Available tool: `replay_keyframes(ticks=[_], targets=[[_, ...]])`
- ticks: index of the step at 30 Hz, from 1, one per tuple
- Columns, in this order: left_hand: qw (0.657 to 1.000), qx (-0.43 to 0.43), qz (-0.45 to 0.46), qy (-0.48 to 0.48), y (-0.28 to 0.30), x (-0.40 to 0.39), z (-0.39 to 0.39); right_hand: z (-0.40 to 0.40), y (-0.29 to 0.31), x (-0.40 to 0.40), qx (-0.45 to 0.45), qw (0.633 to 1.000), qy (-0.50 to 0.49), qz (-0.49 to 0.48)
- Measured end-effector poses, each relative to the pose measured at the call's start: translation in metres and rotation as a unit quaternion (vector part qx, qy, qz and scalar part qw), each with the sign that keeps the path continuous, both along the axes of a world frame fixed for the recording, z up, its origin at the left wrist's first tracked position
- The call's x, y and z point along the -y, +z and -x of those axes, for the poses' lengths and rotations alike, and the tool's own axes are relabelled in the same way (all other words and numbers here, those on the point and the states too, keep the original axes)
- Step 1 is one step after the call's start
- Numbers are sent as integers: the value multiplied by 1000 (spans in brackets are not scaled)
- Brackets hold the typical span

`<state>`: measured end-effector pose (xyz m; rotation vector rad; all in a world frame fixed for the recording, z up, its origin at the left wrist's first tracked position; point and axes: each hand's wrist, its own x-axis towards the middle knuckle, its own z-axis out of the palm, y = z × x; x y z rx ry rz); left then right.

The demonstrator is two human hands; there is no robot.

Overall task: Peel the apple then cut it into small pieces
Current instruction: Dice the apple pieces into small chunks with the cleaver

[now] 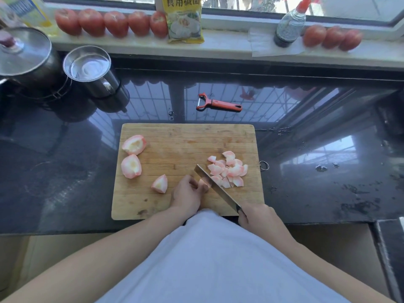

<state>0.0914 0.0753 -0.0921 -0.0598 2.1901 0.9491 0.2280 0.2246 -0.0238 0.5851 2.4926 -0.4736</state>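
A wooden cutting board [179, 136] lies on the dark counter. Two large peeled apple chunks [133, 144] [131, 166] sit at its left, and a smaller wedge [160, 183] lies nearer the front. A heap of several small cut pieces [228, 169] is at the right. My left hand [188, 194] pinches an apple piece [202, 183] against the board. My right hand [255, 215] grips the handle of a knife [215, 186], whose blade rests right beside that piece, between it and the heap.
A red peeler [218, 103] lies on the counter behind the board. A steel cup [91, 69] and a lidded pot [24, 55] stand at the back left. Tomatoes [113, 22], a yellow packet [184, 18] and a dark bottle [288, 27] line the windowsill.
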Motion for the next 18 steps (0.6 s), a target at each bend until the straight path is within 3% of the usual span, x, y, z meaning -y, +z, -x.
replay_keyframes(ticks=[18], targets=[[1000,-9,-21,-9,-8,4,3,-11,1,-7,24,999,41,-18]])
